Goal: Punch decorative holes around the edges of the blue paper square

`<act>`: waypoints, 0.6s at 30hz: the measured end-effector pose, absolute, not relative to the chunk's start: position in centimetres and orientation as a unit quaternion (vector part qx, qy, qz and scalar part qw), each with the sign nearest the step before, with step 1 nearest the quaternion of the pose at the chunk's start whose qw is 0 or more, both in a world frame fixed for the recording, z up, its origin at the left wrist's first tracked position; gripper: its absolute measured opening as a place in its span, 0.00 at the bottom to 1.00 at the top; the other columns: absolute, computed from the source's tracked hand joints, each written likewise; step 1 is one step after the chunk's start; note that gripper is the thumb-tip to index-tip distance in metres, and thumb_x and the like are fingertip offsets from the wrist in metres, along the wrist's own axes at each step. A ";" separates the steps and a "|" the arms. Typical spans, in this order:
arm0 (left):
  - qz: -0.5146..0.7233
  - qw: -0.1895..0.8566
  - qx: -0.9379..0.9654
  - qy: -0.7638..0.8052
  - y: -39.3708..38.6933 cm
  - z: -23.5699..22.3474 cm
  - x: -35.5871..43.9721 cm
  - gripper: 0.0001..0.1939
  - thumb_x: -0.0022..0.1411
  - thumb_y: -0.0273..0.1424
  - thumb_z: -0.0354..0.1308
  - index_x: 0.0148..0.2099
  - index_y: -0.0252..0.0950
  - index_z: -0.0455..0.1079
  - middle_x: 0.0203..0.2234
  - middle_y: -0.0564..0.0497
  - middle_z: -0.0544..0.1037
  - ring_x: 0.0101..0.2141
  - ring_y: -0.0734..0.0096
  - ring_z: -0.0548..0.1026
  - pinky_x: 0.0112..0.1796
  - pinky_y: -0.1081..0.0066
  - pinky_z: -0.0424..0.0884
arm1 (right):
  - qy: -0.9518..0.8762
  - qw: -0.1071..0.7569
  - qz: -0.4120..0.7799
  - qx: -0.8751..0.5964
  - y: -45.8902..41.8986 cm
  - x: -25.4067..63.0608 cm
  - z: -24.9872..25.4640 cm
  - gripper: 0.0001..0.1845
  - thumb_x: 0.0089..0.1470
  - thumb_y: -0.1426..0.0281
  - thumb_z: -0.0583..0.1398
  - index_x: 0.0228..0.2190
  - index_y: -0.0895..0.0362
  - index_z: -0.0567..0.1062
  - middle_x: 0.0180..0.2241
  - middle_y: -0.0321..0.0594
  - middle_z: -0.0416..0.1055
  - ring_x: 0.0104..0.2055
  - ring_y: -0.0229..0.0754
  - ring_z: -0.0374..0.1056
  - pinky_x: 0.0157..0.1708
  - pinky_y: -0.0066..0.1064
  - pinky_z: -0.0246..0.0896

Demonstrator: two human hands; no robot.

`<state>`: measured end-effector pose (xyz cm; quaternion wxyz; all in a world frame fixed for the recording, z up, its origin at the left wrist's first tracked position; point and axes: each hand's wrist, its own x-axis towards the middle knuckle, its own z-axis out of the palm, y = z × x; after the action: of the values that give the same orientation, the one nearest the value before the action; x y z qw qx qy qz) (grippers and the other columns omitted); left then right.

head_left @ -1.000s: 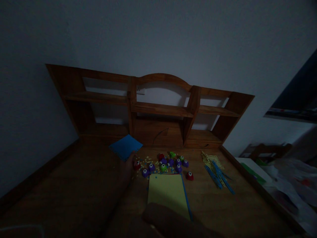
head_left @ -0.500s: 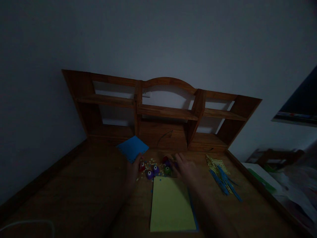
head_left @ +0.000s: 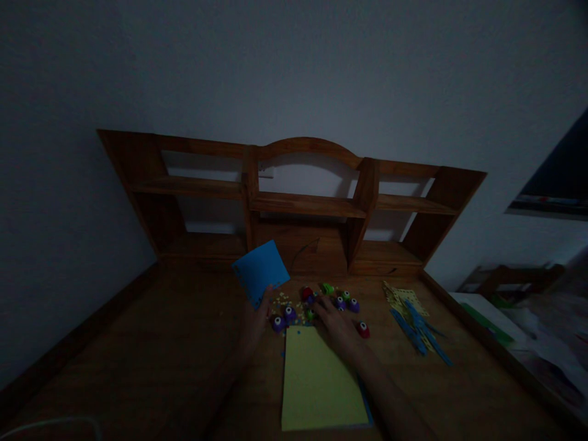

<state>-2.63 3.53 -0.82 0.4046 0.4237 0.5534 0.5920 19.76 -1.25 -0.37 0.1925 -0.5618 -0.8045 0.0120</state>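
Observation:
My left hand (head_left: 260, 312) pinches a blue sheet of paper (head_left: 263, 269) by its lower edge, raised off the desk; small cut-outs show along its edges. My right hand (head_left: 331, 315) reaches over a cluster of small craft punches with its fingers apart. Under and beside its fingertips lie a green punch (head_left: 310, 314) and a red punch (head_left: 307, 293); whether it touches them is unclear in the dim light. Purple punches (head_left: 289, 313) with round eye-like tops sit between the hands. More lie right of my right hand, including a purple punch (head_left: 353, 305) and a red punch (head_left: 364, 329).
Yellow paper (head_left: 324, 383) lies in front, over blue sheets. Tiny paper bits (head_left: 282, 299) are scattered among the punches. At right are blue paper strips (head_left: 420, 331) and punched yellow paper (head_left: 408, 297). A wooden shelf unit (head_left: 305, 205) stands behind; a cable (head_left: 55, 420) is at lower left.
My left hand has moved the blue sheet to the right and turned it. My right hand has shifted slightly left and nearer, uncovering several punches on its right.

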 end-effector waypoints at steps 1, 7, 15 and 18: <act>0.587 0.397 0.429 0.560 3.4 -0.6 -2.5 0.24 0.51 0.46 0.62 0.16 0.36 0.60 0.11 0.56 0.63 0.15 0.73 0.62 0.22 0.72 0.57 | -0.804 0.197 0.016 -0.560 -1.2 19.8 -0.4 0.24 0.56 0.75 0.55 0.54 0.50 0.66 0.58 0.48 0.60 0.46 0.47 0.70 0.41 0.35 0.65; 0.614 0.408 0.425 0.526 2.6 0.4 -1.7 0.18 0.47 0.43 0.66 0.22 0.36 0.66 0.15 0.55 0.68 0.18 0.71 0.65 0.24 0.72 0.60 | -0.794 0.258 0.062 -0.547 -1.2 20.5 -0.3 0.20 0.57 0.72 0.55 0.52 0.54 0.66 0.53 0.46 0.65 0.49 0.47 0.67 0.45 0.35 0.63; 0.617 0.422 0.446 0.492 2.3 0.3 -1.2 0.16 0.46 0.40 0.67 0.33 0.34 0.72 0.27 0.48 0.77 0.27 0.64 0.74 0.30 0.68 0.68 | -0.704 0.441 0.141 -0.538 -0.1 20.9 -0.9 0.18 0.57 0.64 0.56 0.48 0.55 0.69 0.45 0.46 0.72 0.46 0.47 0.68 0.45 0.38 0.63; 0.626 0.440 0.424 0.485 2.1 0.6 -0.8 0.18 0.45 0.40 0.68 0.36 0.35 0.73 0.29 0.47 0.78 0.29 0.63 0.75 0.31 0.68 0.69 | -0.640 0.524 0.241 -0.508 0.2 20.4 -0.7 0.22 0.56 0.60 0.58 0.49 0.56 0.70 0.41 0.45 0.73 0.41 0.46 0.69 0.40 0.36 0.64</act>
<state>-0.82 2.08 0.60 0.4402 0.4242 0.4847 0.6256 20.36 0.15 -0.68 0.5239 -0.5080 -0.6398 0.2409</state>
